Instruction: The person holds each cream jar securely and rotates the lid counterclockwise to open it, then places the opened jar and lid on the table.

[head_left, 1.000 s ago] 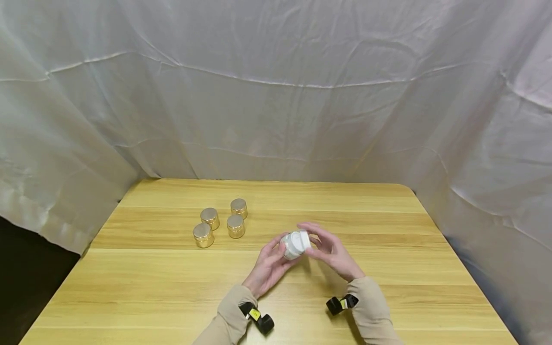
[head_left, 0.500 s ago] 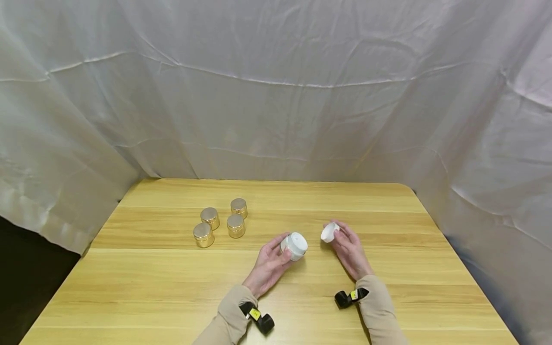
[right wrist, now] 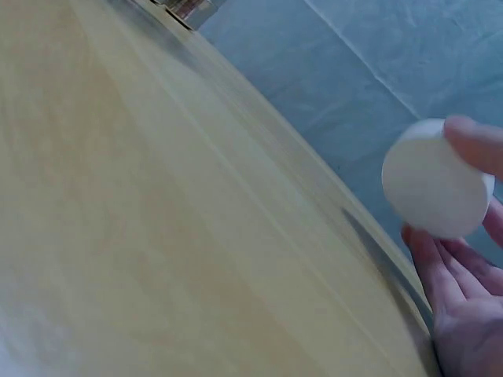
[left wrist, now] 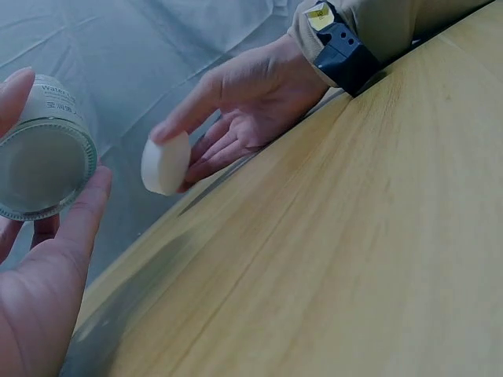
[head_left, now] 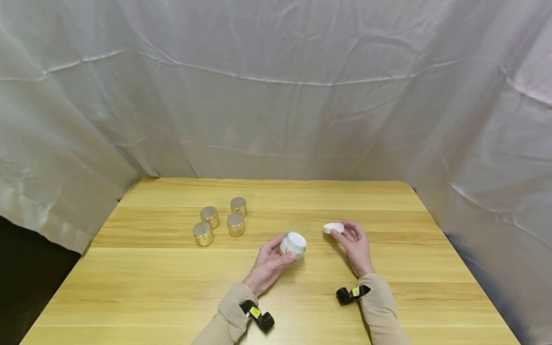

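Note:
My left hand [head_left: 268,266] grips a small glass cream jar [head_left: 293,245] with a white top, tilted above the table; in the left wrist view the round base of the jar [left wrist: 45,166] faces the camera, and printed lettering shows on its side. To the right, my right hand [head_left: 357,245] pinches a white screw lid [head_left: 334,228] between thumb and fingers, apart from the jar. Seen from the right wrist, the flat round top of the lid [right wrist: 435,182] is toward the camera, the thumb over its edge and the other fingers beneath.
Several gold-lidded jars stand in a loose group on the left of the wooden table [head_left: 164,287], among them a front jar [head_left: 203,234] and a rear jar [head_left: 239,207]. A grey curtain [head_left: 276,96] hangs behind the table's far edge and along the sides.
The right hand has pulled the white lid off the jar, moved right with it and turned it over to lie nearly level. The left hand keeps the jar in almost the same spot.

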Motion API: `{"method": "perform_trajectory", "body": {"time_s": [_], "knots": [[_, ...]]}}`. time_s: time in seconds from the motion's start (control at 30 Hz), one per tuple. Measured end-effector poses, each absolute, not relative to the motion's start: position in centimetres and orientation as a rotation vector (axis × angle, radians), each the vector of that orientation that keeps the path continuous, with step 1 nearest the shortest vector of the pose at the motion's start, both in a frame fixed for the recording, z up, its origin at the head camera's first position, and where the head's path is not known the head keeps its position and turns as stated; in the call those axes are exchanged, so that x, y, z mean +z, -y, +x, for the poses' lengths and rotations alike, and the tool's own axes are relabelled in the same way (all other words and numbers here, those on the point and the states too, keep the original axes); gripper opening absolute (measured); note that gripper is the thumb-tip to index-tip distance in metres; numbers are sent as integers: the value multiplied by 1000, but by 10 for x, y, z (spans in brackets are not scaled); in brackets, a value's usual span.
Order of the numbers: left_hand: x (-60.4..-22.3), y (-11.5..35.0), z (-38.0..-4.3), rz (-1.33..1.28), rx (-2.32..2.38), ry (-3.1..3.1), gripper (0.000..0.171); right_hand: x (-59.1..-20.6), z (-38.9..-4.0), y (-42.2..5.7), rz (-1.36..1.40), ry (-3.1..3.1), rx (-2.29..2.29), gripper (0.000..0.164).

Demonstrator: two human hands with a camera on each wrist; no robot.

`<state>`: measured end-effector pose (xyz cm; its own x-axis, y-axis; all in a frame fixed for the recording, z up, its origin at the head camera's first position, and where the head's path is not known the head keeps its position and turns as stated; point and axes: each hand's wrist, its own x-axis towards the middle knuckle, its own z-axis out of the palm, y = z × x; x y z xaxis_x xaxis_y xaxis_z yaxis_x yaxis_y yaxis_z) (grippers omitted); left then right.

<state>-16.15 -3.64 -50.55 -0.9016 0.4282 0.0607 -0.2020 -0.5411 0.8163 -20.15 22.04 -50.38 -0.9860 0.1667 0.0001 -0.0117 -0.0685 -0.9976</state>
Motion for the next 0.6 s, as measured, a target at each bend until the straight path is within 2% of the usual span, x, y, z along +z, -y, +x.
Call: {"method": "perform_trajectory", "body": {"time_s": [0.17, 0.6], "knots": [[-504, 36, -161, 337, 2453, -1267, 75, -506, -202, -220, -202, 2186, 2005, 54], [-505, 35, -161, 334, 2435, -1324, 75, -512, -203, -221, -21, 2343, 1532, 70]]}}
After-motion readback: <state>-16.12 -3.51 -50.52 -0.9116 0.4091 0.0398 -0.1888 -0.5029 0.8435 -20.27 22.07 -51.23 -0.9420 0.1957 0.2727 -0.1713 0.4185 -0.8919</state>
